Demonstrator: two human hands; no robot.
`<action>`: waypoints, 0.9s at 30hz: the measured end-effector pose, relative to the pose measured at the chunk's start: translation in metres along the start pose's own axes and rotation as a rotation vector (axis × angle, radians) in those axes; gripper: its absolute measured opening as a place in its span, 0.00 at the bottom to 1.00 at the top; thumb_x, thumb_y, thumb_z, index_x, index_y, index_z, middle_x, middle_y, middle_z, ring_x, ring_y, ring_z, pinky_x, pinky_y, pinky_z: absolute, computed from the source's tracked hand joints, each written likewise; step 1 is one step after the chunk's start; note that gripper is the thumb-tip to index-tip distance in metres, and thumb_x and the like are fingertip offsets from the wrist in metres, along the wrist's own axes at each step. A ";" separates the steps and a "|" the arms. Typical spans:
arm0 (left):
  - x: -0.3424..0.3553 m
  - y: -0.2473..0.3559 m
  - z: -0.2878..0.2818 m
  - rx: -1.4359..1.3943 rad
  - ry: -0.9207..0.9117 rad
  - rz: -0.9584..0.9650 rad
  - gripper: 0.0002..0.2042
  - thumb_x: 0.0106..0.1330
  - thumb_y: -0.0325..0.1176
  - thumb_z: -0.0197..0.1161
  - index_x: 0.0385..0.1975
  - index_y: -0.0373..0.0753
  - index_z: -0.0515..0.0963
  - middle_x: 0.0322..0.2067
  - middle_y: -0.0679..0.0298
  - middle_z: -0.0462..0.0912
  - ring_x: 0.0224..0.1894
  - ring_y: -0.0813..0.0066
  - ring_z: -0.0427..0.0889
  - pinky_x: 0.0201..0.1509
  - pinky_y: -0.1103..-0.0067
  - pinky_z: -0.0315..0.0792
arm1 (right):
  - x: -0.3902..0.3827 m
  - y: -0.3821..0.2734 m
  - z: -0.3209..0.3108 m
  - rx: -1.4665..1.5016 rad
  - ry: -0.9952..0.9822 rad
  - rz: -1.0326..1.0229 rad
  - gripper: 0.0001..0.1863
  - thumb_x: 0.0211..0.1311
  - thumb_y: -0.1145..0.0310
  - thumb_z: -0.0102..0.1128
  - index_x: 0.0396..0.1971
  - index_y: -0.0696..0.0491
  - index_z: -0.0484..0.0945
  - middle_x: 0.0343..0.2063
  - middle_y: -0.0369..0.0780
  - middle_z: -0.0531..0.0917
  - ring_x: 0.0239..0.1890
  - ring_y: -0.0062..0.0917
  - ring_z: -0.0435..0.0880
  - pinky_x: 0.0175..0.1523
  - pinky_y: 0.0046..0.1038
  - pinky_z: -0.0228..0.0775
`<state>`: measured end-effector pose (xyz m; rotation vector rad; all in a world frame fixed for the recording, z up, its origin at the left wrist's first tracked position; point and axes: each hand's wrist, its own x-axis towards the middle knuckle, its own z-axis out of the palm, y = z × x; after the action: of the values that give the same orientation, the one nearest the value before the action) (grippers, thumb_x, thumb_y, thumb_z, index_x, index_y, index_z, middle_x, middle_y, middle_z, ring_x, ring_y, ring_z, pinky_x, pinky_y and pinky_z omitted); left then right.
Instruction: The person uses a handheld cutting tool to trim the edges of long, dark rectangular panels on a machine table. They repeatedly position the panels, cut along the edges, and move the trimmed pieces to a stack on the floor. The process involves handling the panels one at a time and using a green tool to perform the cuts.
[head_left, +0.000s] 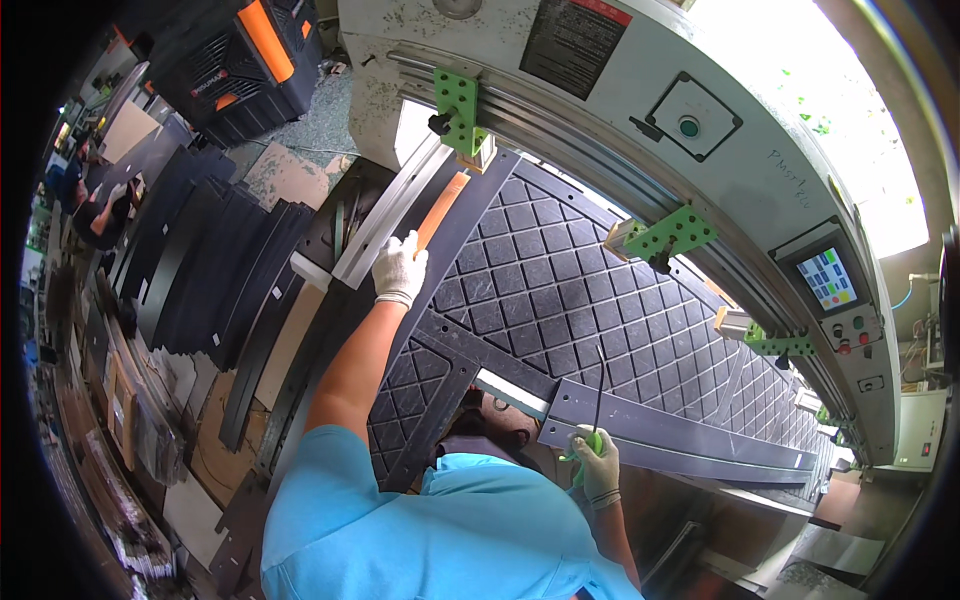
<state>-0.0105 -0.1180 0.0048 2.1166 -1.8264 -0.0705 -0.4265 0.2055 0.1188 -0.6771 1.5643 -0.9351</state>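
Observation:
My left hand, in a white glove, reaches far forward and is closed around the near end of a flat orange-brown strip. The strip runs along a dark panel beside a pale metal rail. Near my body on the right, my right hand, also gloved, grips a green air blow gun. Its long, thin dark nozzle points up and away over the black bed. My fingers partly cover the gun's body.
A black bed with a diamond groove pattern fills the middle. Dark boards lie along its near right edge. Above it, a machine beam carries green brackets and a control screen. Dark panels are stacked at left, where another person works.

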 end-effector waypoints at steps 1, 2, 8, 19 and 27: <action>0.005 0.003 0.003 -0.011 0.018 0.003 0.24 0.65 0.45 0.73 0.61 0.48 0.84 0.43 0.54 0.84 0.47 0.52 0.86 0.51 0.59 0.81 | -0.001 -0.002 0.001 -0.005 0.005 0.004 0.11 0.72 0.75 0.66 0.52 0.60 0.83 0.41 0.38 0.89 0.39 0.22 0.88 0.47 0.28 0.84; 0.012 0.006 0.006 -0.021 0.035 0.010 0.23 0.65 0.44 0.74 0.60 0.47 0.85 0.42 0.54 0.84 0.47 0.52 0.86 0.51 0.59 0.80 | -0.001 -0.004 0.002 -0.008 0.010 0.006 0.12 0.72 0.75 0.65 0.52 0.59 0.82 0.41 0.38 0.89 0.39 0.22 0.88 0.48 0.28 0.84; 0.041 0.014 0.028 -0.078 0.030 0.072 0.21 0.65 0.43 0.74 0.57 0.46 0.86 0.40 0.56 0.84 0.47 0.53 0.85 0.53 0.60 0.80 | -0.006 -0.011 0.011 0.041 0.039 0.014 0.12 0.67 0.79 0.65 0.49 0.58 0.78 0.37 0.36 0.84 0.37 0.20 0.85 0.47 0.26 0.83; 0.081 0.011 0.074 0.034 0.007 0.169 0.20 0.70 0.45 0.68 0.57 0.44 0.87 0.42 0.54 0.83 0.48 0.53 0.83 0.55 0.62 0.78 | -0.004 -0.011 0.024 -0.034 0.116 -0.028 0.09 0.68 0.74 0.70 0.43 0.57 0.80 0.30 0.34 0.83 0.32 0.15 0.82 0.39 0.25 0.80; 0.111 0.006 0.103 -0.095 -0.033 0.156 0.19 0.71 0.43 0.68 0.57 0.44 0.86 0.44 0.54 0.82 0.49 0.53 0.83 0.57 0.62 0.77 | -0.009 -0.012 0.024 -0.061 0.096 -0.023 0.11 0.68 0.76 0.68 0.48 0.57 0.79 0.34 0.35 0.85 0.35 0.15 0.83 0.43 0.24 0.80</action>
<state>-0.0234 -0.2495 -0.0697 1.9145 -1.9600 -0.1513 -0.4019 0.2015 0.1327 -0.7033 1.6788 -0.9528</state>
